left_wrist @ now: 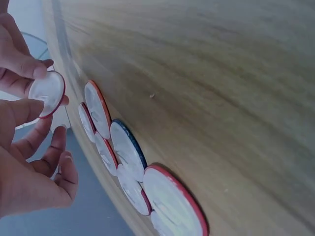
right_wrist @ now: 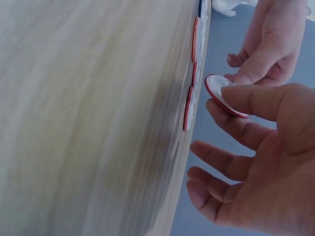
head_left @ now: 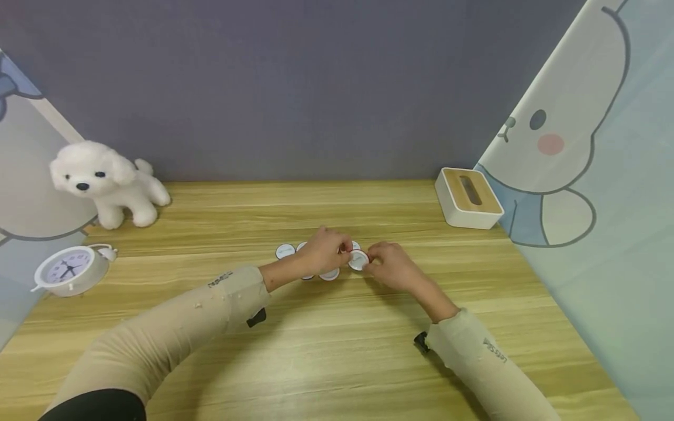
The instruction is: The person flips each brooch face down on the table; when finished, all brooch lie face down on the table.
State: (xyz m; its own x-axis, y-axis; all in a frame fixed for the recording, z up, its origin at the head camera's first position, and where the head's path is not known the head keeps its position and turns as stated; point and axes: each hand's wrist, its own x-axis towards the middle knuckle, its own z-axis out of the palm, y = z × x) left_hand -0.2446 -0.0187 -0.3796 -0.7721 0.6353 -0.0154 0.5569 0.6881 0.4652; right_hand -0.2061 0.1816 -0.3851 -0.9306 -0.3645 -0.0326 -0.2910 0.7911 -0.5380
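A round white disc (head_left: 358, 260) with a red edge is raised off the table between the two hands. My left hand (head_left: 322, 251) pinches its left side with thumb and finger. On the opposite side, my right hand (head_left: 392, 266) pinches the disc between thumb and forefinger, the other fingers loosely bent, as the right wrist view shows. Beneath and beside the left hand, several similar white discs (left_wrist: 129, 150) lie flat and close together in two rows, with red, orange and dark blue edges. The left hand and forearm partly hide them in the head view.
A white plush dog (head_left: 116, 181) stands at the back left, with a white alarm clock (head_left: 71, 271) in front of it. At the back right is a white tissue box (head_left: 468, 199) with a wooden lid. A grey panel (head_left: 305, 88) rises behind the wooden table (head_left: 316, 362).
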